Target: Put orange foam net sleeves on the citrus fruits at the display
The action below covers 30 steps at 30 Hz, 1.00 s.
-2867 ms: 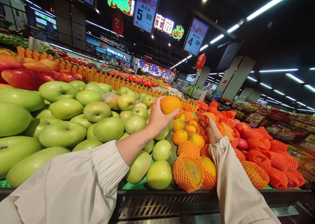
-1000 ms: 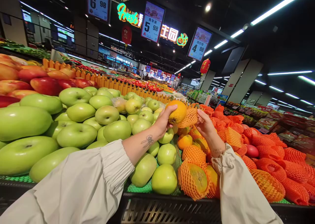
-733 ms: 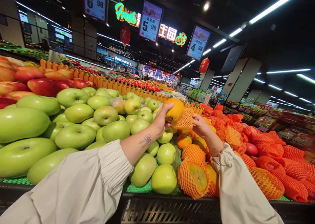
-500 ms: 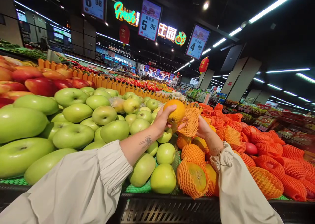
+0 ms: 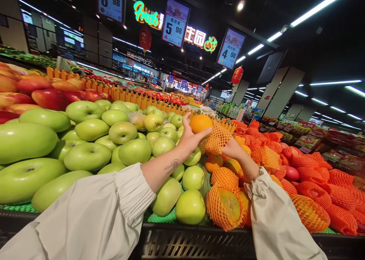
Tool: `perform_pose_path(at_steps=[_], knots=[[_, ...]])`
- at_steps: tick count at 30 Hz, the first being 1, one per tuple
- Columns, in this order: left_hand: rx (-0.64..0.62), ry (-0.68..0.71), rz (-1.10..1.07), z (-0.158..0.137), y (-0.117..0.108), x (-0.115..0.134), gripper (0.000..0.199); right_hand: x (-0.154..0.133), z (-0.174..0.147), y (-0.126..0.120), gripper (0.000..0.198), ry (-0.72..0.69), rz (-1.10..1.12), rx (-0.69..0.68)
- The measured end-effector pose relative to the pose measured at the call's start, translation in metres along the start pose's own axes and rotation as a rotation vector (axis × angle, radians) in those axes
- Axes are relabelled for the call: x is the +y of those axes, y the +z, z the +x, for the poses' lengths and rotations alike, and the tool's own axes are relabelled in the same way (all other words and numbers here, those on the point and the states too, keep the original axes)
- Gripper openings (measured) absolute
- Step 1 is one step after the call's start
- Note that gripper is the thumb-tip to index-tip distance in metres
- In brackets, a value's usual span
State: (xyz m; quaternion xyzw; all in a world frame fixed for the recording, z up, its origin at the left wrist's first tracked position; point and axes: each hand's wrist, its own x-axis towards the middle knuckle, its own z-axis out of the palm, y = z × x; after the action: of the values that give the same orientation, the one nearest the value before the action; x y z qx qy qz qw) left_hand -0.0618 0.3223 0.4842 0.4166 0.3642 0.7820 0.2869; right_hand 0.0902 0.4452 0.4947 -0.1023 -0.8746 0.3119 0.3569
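Netting [image 5: 216, 139] wider now above fruit display [image 5: 196, 229]

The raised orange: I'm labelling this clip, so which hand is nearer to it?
Left. The left hand holds the raised orange; the right hand is lower and to the fruit's right, its fingers covered by the foam net.
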Motion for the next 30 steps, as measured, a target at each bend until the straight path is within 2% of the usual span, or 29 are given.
perform_pose_path(at_steps=[2,5,7,9,13,16,20,22,26,30], knots=[[-0.032,-0.007,-0.049,0.001,0.001,0.000,0.095,-0.003,-0.001,0.003,0.044,-0.105,-0.110,-0.051],[-0.036,-0.087,-0.065,0.002,0.001,-0.002,0.078,-0.007,-0.003,0.001,0.034,-0.195,-0.210,0.040],[-0.052,-0.124,-0.035,0.003,0.002,-0.004,0.074,-0.010,-0.004,-0.001,0.031,-0.211,-0.270,0.110],[-0.094,-0.124,0.022,0.003,0.002,-0.005,0.075,-0.014,-0.006,-0.002,0.032,-0.227,-0.326,0.115],[-0.166,0.079,0.269,-0.002,0.001,-0.004,0.075,-0.018,-0.008,-0.002,0.038,-0.310,-0.411,0.086],[-0.262,0.177,0.437,-0.010,0.001,-0.002,0.073,-0.016,-0.008,-0.003,0.034,-0.458,-0.508,0.142],[-0.402,0.244,0.547,-0.015,0.001,-0.005,0.099,-0.010,-0.007,-0.006,0.033,-0.618,-0.628,0.204],[-0.419,0.260,0.552,-0.014,0.000,-0.006,0.105,-0.008,-0.007,-0.006,0.037,-0.628,-0.670,0.246],[-0.404,0.241,0.518,-0.011,-0.003,-0.006,0.101,-0.006,-0.009,-0.008,0.035,-0.623,-0.684,0.246],[-0.350,0.070,0.456,-0.009,-0.004,-0.006,0.084,-0.007,-0.010,-0.011,0.038,-0.514,-0.587,0.222]])
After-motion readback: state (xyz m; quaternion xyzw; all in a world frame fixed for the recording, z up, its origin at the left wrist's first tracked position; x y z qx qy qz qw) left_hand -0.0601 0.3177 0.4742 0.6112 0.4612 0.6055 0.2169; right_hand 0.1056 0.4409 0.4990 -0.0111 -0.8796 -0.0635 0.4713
